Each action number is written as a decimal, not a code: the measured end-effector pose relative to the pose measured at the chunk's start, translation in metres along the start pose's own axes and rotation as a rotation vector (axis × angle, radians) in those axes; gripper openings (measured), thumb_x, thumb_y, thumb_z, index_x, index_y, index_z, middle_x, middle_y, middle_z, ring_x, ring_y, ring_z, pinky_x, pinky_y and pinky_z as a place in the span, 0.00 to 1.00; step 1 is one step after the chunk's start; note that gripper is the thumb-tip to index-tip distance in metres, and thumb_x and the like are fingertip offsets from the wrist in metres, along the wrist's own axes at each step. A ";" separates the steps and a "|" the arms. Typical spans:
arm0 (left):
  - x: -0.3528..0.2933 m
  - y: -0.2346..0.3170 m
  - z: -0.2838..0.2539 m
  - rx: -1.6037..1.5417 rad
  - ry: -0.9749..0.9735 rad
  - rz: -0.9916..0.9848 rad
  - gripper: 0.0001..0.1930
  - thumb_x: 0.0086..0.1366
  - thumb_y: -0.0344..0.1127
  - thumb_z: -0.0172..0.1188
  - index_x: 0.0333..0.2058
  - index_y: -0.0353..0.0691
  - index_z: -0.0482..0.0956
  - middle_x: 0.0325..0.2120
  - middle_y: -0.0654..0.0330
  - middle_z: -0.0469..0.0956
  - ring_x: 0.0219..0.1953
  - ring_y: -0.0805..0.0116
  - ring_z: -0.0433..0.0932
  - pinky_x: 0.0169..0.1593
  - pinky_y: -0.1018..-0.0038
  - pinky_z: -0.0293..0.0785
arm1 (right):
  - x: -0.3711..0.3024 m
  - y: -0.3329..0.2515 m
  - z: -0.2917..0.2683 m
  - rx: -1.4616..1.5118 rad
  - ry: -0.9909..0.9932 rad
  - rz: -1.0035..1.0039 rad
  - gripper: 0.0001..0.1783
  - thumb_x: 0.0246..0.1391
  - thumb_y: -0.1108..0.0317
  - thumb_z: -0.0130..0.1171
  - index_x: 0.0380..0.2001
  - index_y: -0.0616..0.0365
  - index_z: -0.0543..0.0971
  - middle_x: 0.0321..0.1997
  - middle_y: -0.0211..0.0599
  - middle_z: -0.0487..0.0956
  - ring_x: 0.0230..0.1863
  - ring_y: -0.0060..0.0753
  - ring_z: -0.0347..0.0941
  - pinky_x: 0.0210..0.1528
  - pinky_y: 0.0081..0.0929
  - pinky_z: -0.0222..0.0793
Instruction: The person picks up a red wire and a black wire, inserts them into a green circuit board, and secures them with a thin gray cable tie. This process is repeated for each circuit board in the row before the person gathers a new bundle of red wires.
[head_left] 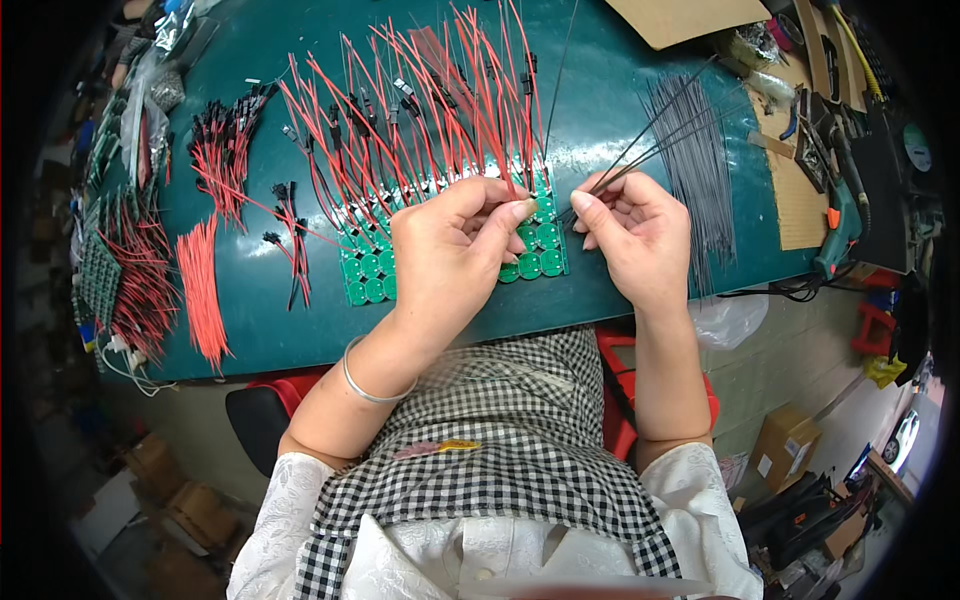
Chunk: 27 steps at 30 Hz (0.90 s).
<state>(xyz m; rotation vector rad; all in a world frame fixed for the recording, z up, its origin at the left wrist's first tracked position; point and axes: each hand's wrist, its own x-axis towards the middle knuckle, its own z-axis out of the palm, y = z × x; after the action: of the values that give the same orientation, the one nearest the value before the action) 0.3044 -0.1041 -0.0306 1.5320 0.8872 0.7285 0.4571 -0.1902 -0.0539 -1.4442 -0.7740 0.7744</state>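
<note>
A green panel of small round circuit boards (357, 283) lies on the table in front of me, with rows of red wires (320, 185) standing up from its far part. My left hand (450, 240) is closed in a pinch over the panel, at the lower end of a red wire (509, 165); the fingertips partly hide the grip. Just right of the panel, my right hand (640, 235) is closed around a few thin black wires (655, 142). These fan out up and to the right, and one long strand rises steeply.
A large bundle of black wires (700, 190) lies to the right. On the left are red wires with black connectors (225, 150), a loose red wire bundle (203, 290) and a stack of wired boards (105, 265). A green-handled tool (840, 235) sits at the right edge, near cardboard (800, 215).
</note>
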 end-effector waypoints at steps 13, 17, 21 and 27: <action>-0.002 -0.007 0.002 0.105 0.023 0.119 0.02 0.63 0.23 0.63 0.34 0.29 0.81 0.24 0.60 0.82 0.22 0.80 0.80 0.25 0.83 0.77 | -0.001 0.002 -0.001 -0.024 -0.001 -0.021 0.06 0.52 0.76 0.67 0.32 0.68 0.81 0.30 0.34 0.82 0.29 0.16 0.77 0.30 0.16 0.74; -0.002 -0.009 0.002 0.159 0.029 0.160 0.03 0.63 0.22 0.63 0.35 0.29 0.82 0.25 0.61 0.82 0.22 0.80 0.79 0.26 0.84 0.76 | -0.001 0.001 -0.001 -0.034 0.004 -0.030 0.06 0.52 0.76 0.67 0.31 0.68 0.81 0.30 0.34 0.83 0.29 0.17 0.77 0.30 0.16 0.74; -0.002 -0.014 0.002 0.197 0.026 0.194 0.02 0.62 0.21 0.64 0.34 0.29 0.82 0.25 0.60 0.83 0.22 0.81 0.79 0.26 0.84 0.76 | -0.002 0.000 0.000 -0.038 0.009 -0.033 0.06 0.52 0.76 0.67 0.31 0.68 0.81 0.29 0.33 0.83 0.29 0.17 0.77 0.30 0.16 0.74; 0.000 -0.022 0.003 0.283 0.109 0.337 0.08 0.56 0.22 0.68 0.35 0.31 0.83 0.25 0.52 0.83 0.24 0.68 0.83 0.27 0.76 0.78 | 0.000 0.000 0.002 -0.052 0.045 -0.075 0.05 0.52 0.76 0.67 0.30 0.68 0.81 0.28 0.33 0.82 0.28 0.16 0.77 0.29 0.15 0.74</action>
<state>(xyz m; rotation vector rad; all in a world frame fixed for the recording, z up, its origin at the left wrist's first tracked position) 0.3032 -0.1047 -0.0529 1.9372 0.8475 0.9663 0.4558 -0.1887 -0.0542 -1.4659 -0.8142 0.6661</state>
